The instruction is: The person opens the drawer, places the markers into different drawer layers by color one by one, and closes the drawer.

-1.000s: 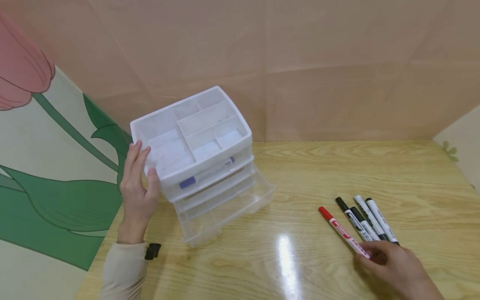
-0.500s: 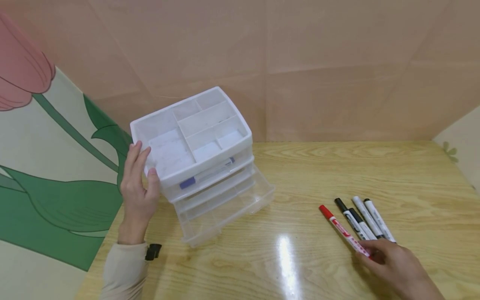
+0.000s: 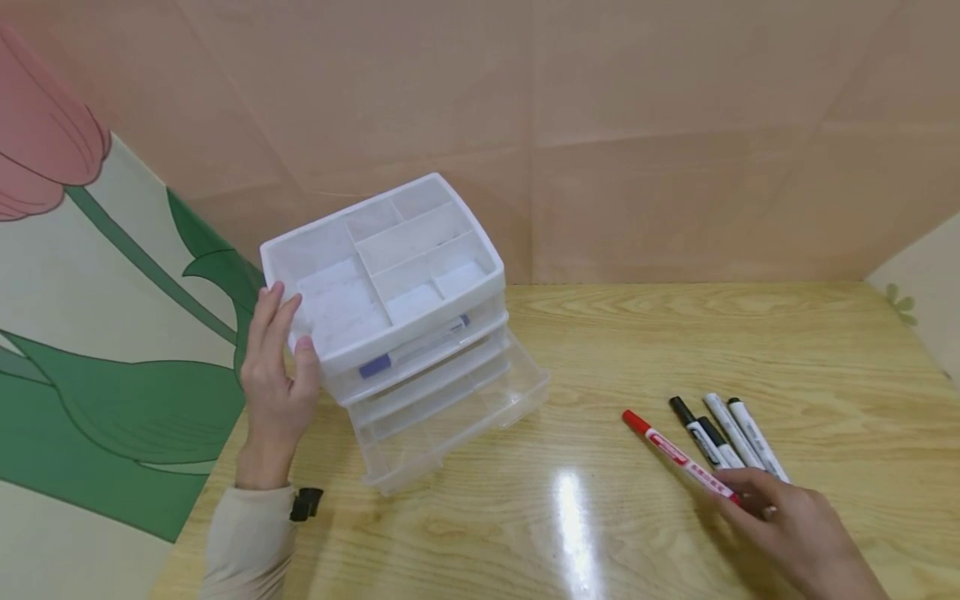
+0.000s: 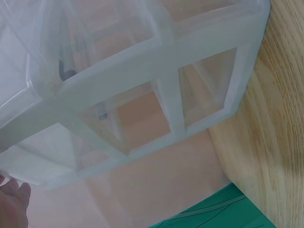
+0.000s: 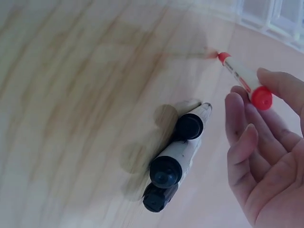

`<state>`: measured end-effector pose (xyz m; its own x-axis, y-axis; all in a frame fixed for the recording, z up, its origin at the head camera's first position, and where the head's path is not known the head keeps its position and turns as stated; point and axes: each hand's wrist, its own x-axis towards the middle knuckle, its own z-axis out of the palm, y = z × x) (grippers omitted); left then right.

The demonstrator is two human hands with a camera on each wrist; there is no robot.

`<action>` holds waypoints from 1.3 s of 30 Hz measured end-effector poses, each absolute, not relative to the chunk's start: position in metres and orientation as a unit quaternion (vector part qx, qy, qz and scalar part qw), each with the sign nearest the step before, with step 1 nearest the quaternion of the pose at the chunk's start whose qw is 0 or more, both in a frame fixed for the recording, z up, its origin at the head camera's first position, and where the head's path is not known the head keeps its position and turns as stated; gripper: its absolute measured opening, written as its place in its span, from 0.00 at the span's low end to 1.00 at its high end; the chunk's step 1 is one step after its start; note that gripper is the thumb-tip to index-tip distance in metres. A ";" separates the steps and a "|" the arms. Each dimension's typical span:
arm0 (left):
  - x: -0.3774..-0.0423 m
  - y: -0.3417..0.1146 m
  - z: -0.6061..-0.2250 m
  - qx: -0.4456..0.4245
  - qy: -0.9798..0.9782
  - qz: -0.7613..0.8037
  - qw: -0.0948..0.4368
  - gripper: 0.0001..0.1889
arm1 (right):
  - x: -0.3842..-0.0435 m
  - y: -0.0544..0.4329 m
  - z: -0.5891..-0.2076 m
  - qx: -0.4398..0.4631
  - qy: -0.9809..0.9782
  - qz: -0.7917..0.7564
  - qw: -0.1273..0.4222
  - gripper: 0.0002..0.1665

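Loose markers (image 3: 732, 431) partly hidden behind right hand (image 3: 791, 523) | its fingers pinch red marker (image 3: 678, 457) by one end, barrel jutting beyond fingertips | left hand (image 3: 277, 379), fingers extended, touches drawer box (image 3: 412, 322)

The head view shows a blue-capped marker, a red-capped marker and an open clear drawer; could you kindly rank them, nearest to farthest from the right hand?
1. Red-capped marker, held in the right hand.
2. Open clear drawer, to the hand's left.
3. Blue-capped marker, farther left and back.
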<state>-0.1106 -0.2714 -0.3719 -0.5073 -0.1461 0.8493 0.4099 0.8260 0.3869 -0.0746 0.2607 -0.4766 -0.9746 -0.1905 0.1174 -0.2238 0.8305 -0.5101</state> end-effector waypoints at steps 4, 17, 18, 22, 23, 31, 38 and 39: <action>-0.111 -0.271 -0.372 -0.080 -0.821 -0.284 0.489 0.22 | -0.075 0.256 -0.473 0.114 -0.950 0.287 0.054 0.11; -0.111 -0.272 -0.373 -0.083 -0.818 -0.286 0.492 0.22 | -0.076 0.241 -0.460 0.141 -0.900 0.374 0.175 0.18; -0.111 -0.272 -0.373 -0.083 -0.818 -0.286 0.493 0.22 | -0.075 0.240 -0.459 0.147 -0.895 0.382 0.176 0.19; -0.112 -0.272 -0.373 -0.084 -0.817 -0.287 0.494 0.22 | -0.075 0.237 -0.455 0.159 -0.891 0.398 0.151 0.21; -0.112 -0.272 -0.373 -0.084 -0.817 -0.287 0.494 0.22 | -0.075 0.237 -0.453 0.160 -0.890 0.401 0.144 0.20; -0.112 -0.272 -0.372 -0.086 -0.817 -0.286 0.494 0.22 | -0.077 0.227 -0.443 0.178 -0.882 0.422 0.107 0.19; -0.112 -0.272 -0.373 -0.085 -0.818 -0.287 0.491 0.22 | -0.081 0.214 -0.431 0.191 -0.876 0.436 0.081 0.18; -0.112 -0.272 -0.373 -0.085 -0.818 -0.287 0.491 0.22 | -0.082 0.212 -0.430 0.195 -0.874 0.439 0.078 0.17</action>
<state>-0.1117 -0.2718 -0.3727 -0.5042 -0.1426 0.8517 0.4210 0.8205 0.3866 -0.0819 0.2116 -0.4297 -0.9120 -0.2714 0.3076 -0.4088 0.5397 -0.7359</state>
